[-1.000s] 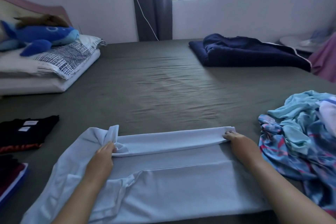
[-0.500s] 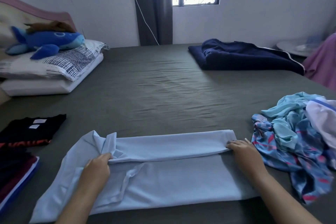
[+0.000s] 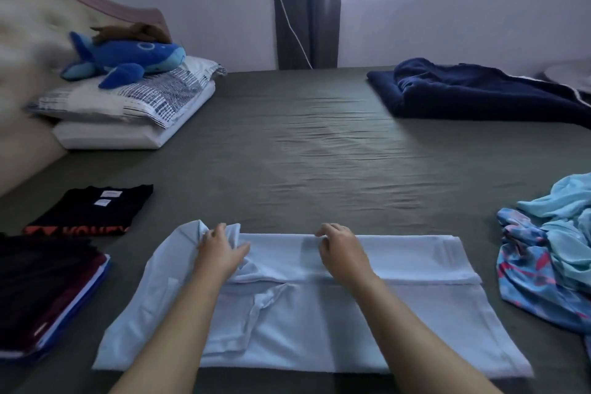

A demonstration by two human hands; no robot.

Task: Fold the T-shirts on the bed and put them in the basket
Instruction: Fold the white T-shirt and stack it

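Both hands — left hand (image 3: 220, 249), right hand (image 3: 342, 249) — pinch pale-blue T-shirt (image 3: 399, 313).

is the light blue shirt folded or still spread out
Partly folded: the light blue shirt's far edge is turned over in a band; the rest lies flat.

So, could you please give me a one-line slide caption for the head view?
Both hands, left hand and right hand, press the folded far edge of a light blue T-shirt on the bed.
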